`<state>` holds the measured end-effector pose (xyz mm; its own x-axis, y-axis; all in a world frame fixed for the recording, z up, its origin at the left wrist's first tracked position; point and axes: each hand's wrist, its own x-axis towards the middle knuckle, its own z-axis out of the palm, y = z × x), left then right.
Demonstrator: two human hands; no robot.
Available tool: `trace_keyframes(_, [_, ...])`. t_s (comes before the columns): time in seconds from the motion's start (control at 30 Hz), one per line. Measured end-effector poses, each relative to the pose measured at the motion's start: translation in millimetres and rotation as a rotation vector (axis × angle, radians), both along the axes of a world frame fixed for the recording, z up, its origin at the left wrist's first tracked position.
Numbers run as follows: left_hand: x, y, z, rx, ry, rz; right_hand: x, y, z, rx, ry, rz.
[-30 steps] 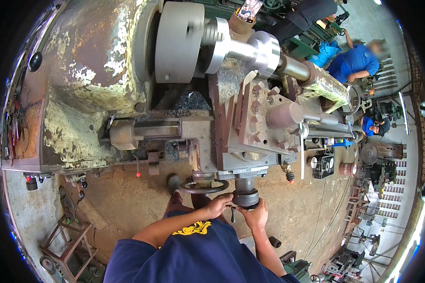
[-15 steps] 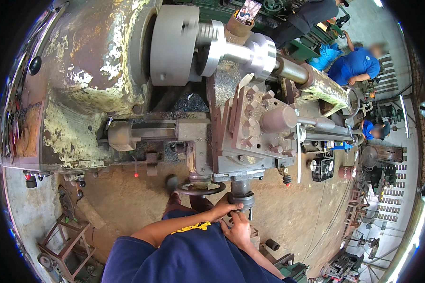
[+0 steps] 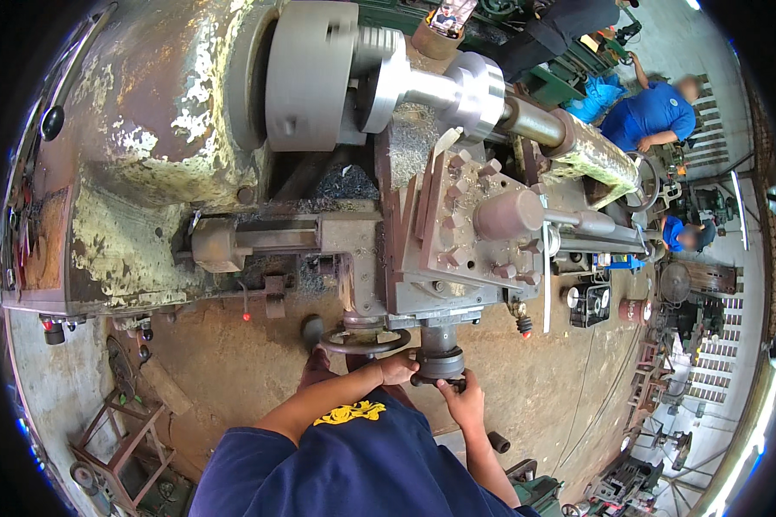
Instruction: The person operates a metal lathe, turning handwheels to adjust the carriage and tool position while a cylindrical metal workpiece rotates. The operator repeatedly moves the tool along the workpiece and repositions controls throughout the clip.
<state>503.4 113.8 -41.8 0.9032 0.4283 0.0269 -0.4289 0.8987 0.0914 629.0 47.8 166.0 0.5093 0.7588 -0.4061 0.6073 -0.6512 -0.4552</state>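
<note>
At the lathe's front, my left hand (image 3: 398, 368) is closed on the left side of the cross-slide crank handle (image 3: 440, 362). My right hand (image 3: 464, 400) grips the right end of the same crank, thumb on top. Above it sits the tool post (image 3: 470, 228), studded with square-headed bolts. Its cutting tool (image 3: 447, 141) points at a shiny turned metal workpiece (image 3: 428, 90), and whether they touch cannot be told. The grey chuck (image 3: 309, 82) carries the workpiece's left end and looks smeared by motion. On the right, the tailstock quill (image 3: 533, 121) meets the workpiece.
Left of my hands is the carriage handwheel (image 3: 366, 343). Metal chips lie on the carriage. A phone (image 3: 451, 17) stands on a round block behind the lathe. People in blue (image 3: 651, 116) work at the far right. A metal-framed stand (image 3: 125, 444) is at lower left.
The crank has turned. My left hand has shifted to its left side, and my right hand has moved up and right onto its right end. The tool post looks nearly unmoved.
</note>
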Motion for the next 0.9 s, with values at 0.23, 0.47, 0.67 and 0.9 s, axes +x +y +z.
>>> trace_keyframes(0.23, [-88.9,-23.5,-37.3,1.075,0.941,-0.328,-7.6,12.5,10.6,0.042,-0.023,-0.043])
trace_keyframes(0.47, [-178.5,-4.9,-4.5,0.859,1.856,0.020,-28.5,34.5,9.4,0.139,-0.166,0.228])
trace_keyframes(0.67, [-175.6,29.3,25.7,1.223,1.658,0.360,-44.7,50.2,10.7,0.031,-0.275,0.096])
trace_keyframes(0.9, [-174.9,45.7,14.0,1.315,1.534,0.167,-44.3,49.8,8.9,0.026,-0.289,0.070])
